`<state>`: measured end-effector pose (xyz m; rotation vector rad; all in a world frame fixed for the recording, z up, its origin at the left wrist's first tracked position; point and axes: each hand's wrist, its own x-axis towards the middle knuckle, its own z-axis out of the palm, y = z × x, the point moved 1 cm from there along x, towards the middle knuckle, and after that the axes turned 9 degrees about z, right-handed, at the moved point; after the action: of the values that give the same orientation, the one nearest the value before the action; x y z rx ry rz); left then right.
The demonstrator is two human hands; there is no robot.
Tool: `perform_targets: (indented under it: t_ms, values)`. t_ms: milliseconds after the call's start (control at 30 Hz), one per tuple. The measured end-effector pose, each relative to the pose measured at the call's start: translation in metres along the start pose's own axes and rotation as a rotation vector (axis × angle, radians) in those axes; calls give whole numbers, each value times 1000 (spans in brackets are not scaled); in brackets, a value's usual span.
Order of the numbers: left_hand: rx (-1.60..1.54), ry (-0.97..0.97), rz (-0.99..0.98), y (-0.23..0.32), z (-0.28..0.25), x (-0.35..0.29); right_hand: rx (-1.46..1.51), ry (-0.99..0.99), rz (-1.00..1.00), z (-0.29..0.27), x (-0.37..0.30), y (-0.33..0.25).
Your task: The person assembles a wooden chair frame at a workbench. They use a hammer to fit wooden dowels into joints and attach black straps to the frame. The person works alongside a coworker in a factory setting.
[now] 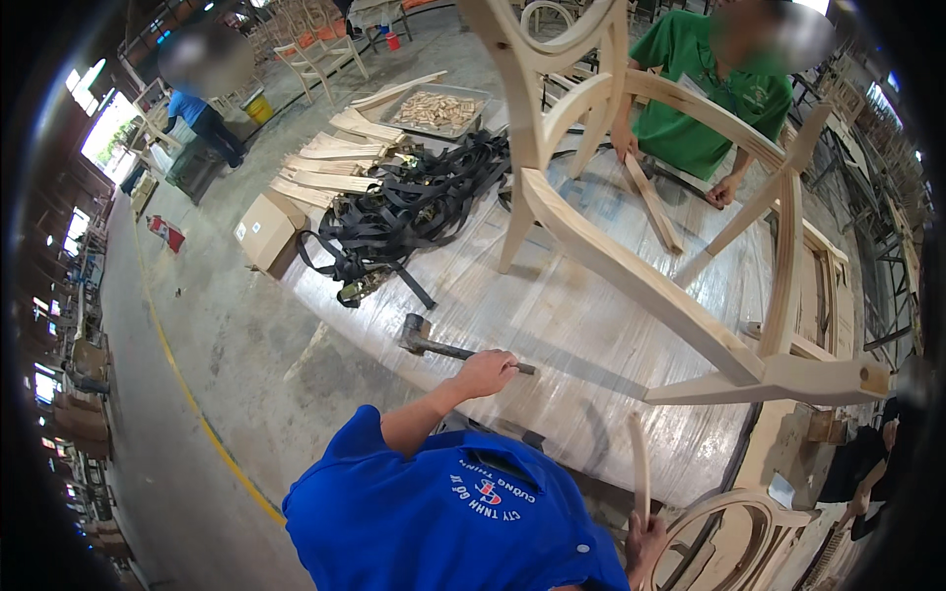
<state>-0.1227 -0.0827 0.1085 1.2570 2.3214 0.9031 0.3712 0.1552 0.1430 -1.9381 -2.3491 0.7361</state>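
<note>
My left hand (488,373) is closed around the handle of a mallet (415,334) with a dark, worn head, low over the near edge of the table. Down at the lower right, my right hand (645,544) grips a slim, slightly curved wooden piece (641,458) that points upward. A bare wooden chair frame (631,271) rises over the right half of the table, beyond my hands. One of its legs reaches toward the near right, above my right hand.
Black straps with buckles (414,207) are heaped on the plastic-covered table (473,286). Behind them lie wooden slats (335,148) and a tray of small wood pieces (483,98); a cardboard box (269,231) sits left. Across the table, a person in green (680,118) handles a wooden bar (652,202).
</note>
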Motion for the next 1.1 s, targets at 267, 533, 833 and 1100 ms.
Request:
perform_targets:
  t_ms: [267, 533, 833, 1100]
  values:
    - [379, -223, 239, -80, -86, -27, 70, -5, -633, 117, 18, -318]
    - [312, -316, 383, -181, -149, -66, -87, -154, -700, 219, 9, -484]
    - [373, -391, 96, -290, -266, -109, -210, -47, -547, 261, -12, -510]
    - [-103, 156, 53, -327, -370, 87, -88, -22, -651, 302, -14, -582]
